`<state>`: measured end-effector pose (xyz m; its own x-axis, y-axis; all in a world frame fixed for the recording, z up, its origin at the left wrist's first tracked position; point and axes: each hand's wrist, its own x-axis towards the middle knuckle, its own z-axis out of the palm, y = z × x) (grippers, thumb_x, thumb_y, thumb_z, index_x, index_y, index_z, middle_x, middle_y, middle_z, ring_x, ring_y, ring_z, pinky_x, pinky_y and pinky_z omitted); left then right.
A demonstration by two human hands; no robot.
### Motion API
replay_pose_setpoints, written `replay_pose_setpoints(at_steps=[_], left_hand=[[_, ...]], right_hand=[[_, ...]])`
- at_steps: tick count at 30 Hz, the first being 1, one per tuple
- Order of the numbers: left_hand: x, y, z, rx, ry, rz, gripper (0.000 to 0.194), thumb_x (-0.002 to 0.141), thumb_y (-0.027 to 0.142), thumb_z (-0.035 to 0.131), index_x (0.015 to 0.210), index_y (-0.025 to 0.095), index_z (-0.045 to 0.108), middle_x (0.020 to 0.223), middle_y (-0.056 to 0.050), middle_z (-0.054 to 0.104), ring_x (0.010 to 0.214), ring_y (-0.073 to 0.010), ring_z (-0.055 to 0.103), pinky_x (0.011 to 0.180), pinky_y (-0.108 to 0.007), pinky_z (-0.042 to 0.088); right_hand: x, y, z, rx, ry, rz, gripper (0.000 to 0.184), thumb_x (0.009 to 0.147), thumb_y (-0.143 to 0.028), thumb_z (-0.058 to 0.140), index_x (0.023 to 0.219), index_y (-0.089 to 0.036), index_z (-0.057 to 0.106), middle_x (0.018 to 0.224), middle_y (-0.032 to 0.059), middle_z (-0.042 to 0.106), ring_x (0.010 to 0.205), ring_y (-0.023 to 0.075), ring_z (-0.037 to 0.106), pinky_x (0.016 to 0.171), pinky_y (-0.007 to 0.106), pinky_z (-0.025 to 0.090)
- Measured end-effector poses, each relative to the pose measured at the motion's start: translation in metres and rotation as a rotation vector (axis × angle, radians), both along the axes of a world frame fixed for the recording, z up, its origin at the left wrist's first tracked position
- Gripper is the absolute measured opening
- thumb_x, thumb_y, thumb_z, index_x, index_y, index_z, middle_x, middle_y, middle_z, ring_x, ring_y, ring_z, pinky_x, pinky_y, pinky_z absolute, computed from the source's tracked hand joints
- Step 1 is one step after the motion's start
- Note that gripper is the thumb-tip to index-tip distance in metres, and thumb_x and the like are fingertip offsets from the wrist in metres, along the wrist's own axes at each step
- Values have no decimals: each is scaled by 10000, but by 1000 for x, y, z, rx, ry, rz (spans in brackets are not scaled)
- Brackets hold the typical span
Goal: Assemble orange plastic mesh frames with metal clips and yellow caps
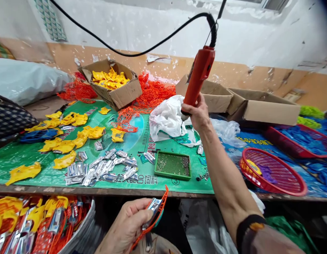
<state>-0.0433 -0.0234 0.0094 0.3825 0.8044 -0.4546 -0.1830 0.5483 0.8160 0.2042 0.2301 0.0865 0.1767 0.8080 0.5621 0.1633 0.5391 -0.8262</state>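
My right hand (pixel 196 114) is raised over the table and closed round the lower end of an orange electric screwdriver (pixel 198 76) that hangs from a black cable (pixel 142 53). Its tip points down beside a crumpled white plastic bag (pixel 167 118). My left hand (pixel 129 225) is low, below the table's front edge, closed on an orange plastic piece with a silver metal clip (pixel 154 215) set in it. A green screw tray (pixel 173 164) lies on the table between the two hands.
Yellow plastic parts (pixel 64 143) and silver metal clips (pixel 105 168) are strewn on the green mat (pixel 26 155). A cardboard box (pixel 118 92) of yellow parts, orange frames (pixel 153 93), more boxes (pixel 261 106) and red baskets (pixel 271 174) stand around. A bin of assembled pieces (pixel 34 222) sits lower left.
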Motion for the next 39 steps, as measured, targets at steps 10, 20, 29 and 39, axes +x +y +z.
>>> replay_pose_setpoints(at_steps=[10, 20, 29, 39], left_hand=[[-7, 20, 2, 132, 197, 138, 289, 785, 362, 688, 1015, 214, 779, 850, -26, 715, 842, -200, 585, 749, -248, 439], [3, 28, -13, 167, 272, 183, 357, 787, 428, 688, 1053, 202, 761, 797, -7, 679, 776, -172, 540, 715, -237, 421], [4, 36, -13, 108, 182, 178, 386, 777, 414, 713, 1099, 204, 747, 896, -31, 750, 868, -208, 621, 789, -250, 462], [-4, 39, -17, 101, 186, 130, 337, 821, 389, 680, 1118, 239, 731, 887, -1, 729, 856, -178, 613, 777, -219, 455]], right_hand=[[-6, -46, 22, -236, 111, 260, 413, 517, -222, 815, 836, -214, 553, 694, -57, 553, 580, 133, 584, 613, 352, 538], [-14, -82, -5, -314, 168, 215, 377, 554, -178, 743, 912, -176, 624, 637, -53, 580, 502, 114, 528, 489, 285, 431], [-9, -82, -50, -230, 112, -15, 111, 578, -206, 730, 655, -182, 654, 664, -16, 616, 566, 135, 537, 564, 324, 463], [-10, -83, -60, -233, 134, -40, 82, 579, -215, 727, 618, -184, 662, 660, -15, 612, 554, 138, 550, 558, 328, 478]])
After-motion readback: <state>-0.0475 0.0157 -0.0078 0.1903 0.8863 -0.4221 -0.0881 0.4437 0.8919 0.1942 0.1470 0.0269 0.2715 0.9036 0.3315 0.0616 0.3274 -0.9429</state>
